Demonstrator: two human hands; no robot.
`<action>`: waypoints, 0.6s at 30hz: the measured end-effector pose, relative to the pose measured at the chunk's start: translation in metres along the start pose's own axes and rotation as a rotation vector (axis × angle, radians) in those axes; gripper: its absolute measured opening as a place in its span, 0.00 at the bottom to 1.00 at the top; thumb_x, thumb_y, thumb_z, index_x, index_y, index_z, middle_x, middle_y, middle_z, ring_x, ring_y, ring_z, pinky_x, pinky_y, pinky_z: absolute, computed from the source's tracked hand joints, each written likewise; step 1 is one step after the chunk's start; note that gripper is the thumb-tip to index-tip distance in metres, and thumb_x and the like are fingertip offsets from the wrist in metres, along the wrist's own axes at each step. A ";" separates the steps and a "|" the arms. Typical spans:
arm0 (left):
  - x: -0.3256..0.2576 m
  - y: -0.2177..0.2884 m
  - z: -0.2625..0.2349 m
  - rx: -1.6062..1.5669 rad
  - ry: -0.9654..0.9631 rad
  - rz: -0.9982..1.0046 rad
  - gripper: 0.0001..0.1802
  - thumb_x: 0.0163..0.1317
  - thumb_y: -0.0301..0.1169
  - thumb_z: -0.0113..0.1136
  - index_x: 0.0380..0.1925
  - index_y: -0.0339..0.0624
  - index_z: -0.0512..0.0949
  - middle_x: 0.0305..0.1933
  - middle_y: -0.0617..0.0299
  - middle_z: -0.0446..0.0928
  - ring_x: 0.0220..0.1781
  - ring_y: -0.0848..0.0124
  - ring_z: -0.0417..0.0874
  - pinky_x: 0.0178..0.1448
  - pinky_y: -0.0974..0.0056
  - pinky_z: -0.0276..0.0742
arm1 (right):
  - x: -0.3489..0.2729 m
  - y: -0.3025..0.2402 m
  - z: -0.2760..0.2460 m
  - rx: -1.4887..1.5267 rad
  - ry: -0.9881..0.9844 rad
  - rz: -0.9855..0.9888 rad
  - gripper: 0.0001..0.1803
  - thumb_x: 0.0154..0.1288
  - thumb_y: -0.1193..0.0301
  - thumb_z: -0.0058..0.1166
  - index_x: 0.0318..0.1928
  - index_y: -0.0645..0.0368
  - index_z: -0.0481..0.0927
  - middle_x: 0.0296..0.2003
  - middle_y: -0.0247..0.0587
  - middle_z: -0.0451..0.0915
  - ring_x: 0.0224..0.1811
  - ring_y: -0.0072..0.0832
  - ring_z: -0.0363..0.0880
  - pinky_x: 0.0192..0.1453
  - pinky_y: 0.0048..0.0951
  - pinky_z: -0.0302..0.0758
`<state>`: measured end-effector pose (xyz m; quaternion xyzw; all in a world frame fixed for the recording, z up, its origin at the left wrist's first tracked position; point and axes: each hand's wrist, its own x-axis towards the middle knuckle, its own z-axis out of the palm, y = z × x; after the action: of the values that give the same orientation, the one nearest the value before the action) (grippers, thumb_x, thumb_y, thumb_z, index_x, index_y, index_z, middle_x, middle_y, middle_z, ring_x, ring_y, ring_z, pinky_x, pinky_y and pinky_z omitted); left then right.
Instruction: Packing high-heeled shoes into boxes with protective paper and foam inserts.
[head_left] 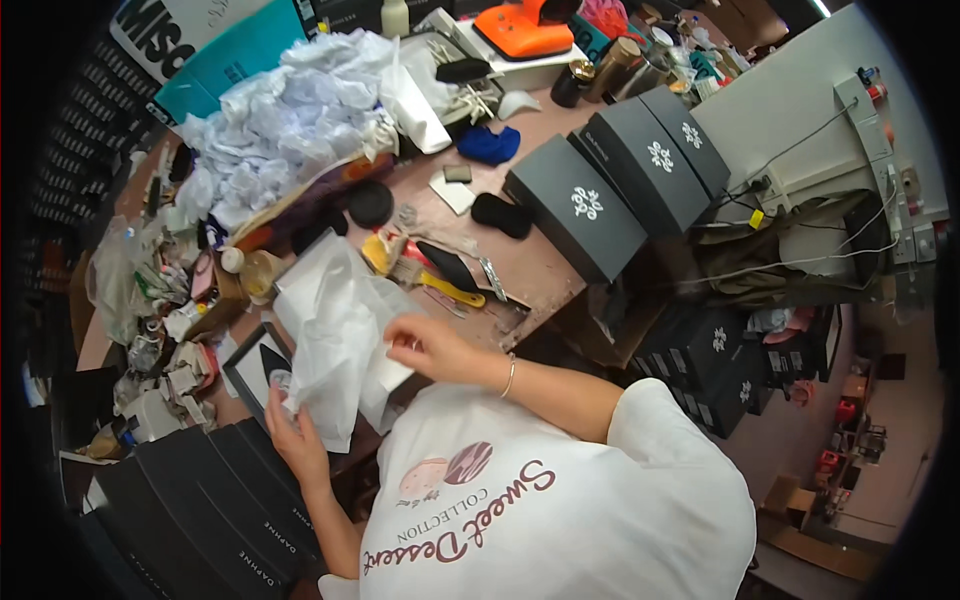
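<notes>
An open dark shoebox (238, 372) lies at the table's near edge, with a dark pointed shoe (272, 362) inside it. White tissue paper (335, 325) spreads from the box toward my chest and covers much of it. My left hand (296, 440) is at the box's near side, fingers stretched up to the shoe, thumb apart. Over the right edge of the tissue, my right hand (425, 347) has its fingers curled together. Whether a bit of tissue is between those fingertips is not clear.
A pile of crumpled white paper (290, 100) fills the far left. Grey lidded boxes (578, 208) stand at the right. Near the middle lie a yellow-handled cutter (452, 289) and a black brush (502, 215). Black shoeboxes (215, 500) are stacked at the lower left.
</notes>
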<state>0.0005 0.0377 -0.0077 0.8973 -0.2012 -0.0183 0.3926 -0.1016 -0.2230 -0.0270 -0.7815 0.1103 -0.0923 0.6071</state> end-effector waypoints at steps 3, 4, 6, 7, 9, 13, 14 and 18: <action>-0.002 0.012 0.016 0.097 -0.040 0.023 0.29 0.60 0.17 0.47 0.64 0.41 0.64 0.63 0.43 0.65 0.62 0.46 0.68 0.64 0.55 0.65 | -0.020 0.047 -0.053 -0.216 0.379 0.093 0.23 0.56 0.69 0.63 0.50 0.64 0.73 0.40 0.48 0.75 0.41 0.33 0.75 0.47 0.29 0.74; 0.001 0.012 0.021 0.121 -0.088 0.024 0.29 0.60 0.16 0.47 0.64 0.42 0.65 0.63 0.43 0.65 0.62 0.46 0.68 0.64 0.55 0.65 | -0.030 0.068 -0.077 -0.341 0.388 0.179 0.25 0.54 0.67 0.65 0.50 0.65 0.73 0.41 0.50 0.74 0.44 0.37 0.75 0.50 0.32 0.73; 0.003 -0.010 0.022 0.192 -0.203 0.101 0.29 0.55 0.14 0.48 0.59 0.45 0.72 0.60 0.43 0.67 0.61 0.47 0.70 0.63 0.55 0.66 | -0.051 0.122 -0.116 -0.572 0.310 0.255 0.31 0.50 0.62 0.68 0.51 0.66 0.73 0.44 0.55 0.74 0.50 0.48 0.73 0.55 0.40 0.70; 0.002 -0.009 0.022 0.164 -0.238 0.064 0.25 0.52 0.13 0.50 0.52 0.40 0.77 0.57 0.44 0.70 0.60 0.48 0.71 0.63 0.56 0.67 | -0.055 0.131 -0.122 -0.579 0.224 0.302 0.31 0.49 0.60 0.69 0.48 0.67 0.74 0.43 0.56 0.74 0.49 0.50 0.73 0.54 0.41 0.70; 0.010 -0.004 0.023 0.169 -0.133 0.063 0.18 0.52 0.15 0.52 0.44 0.36 0.79 0.52 0.46 0.73 0.53 0.50 0.75 0.58 0.58 0.70 | -0.055 0.155 -0.119 -0.649 0.052 0.291 0.27 0.47 0.59 0.69 0.43 0.62 0.75 0.41 0.52 0.74 0.47 0.49 0.71 0.52 0.45 0.69; -0.002 0.041 0.016 0.322 0.155 0.093 0.14 0.53 0.15 0.53 0.40 0.31 0.80 0.47 0.48 0.75 0.44 0.55 0.77 0.51 0.60 0.73 | -0.046 0.152 -0.114 -0.648 0.099 0.132 0.23 0.48 0.68 0.63 0.46 0.59 0.72 0.45 0.50 0.71 0.49 0.47 0.70 0.52 0.46 0.68; -0.010 0.049 0.012 0.240 0.225 -0.012 0.13 0.54 0.16 0.52 0.40 0.31 0.80 0.46 0.49 0.75 0.44 0.57 0.78 0.50 0.61 0.73 | -0.054 0.152 -0.116 -0.634 0.044 0.183 0.23 0.48 0.69 0.62 0.46 0.58 0.72 0.47 0.50 0.71 0.49 0.47 0.70 0.52 0.46 0.67; -0.028 0.083 0.019 -0.378 0.447 -0.339 0.14 0.63 0.19 0.47 0.46 0.28 0.77 0.44 0.56 0.76 0.42 0.71 0.77 0.49 0.68 0.72 | -0.057 0.126 -0.161 -0.835 -0.155 0.140 0.27 0.48 0.74 0.61 0.51 0.59 0.68 0.56 0.52 0.66 0.53 0.49 0.70 0.54 0.47 0.67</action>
<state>-0.0578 -0.0160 0.0349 0.8112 0.0486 0.0769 0.5777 -0.2088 -0.3866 -0.1101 -0.9554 0.1449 0.0609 0.2502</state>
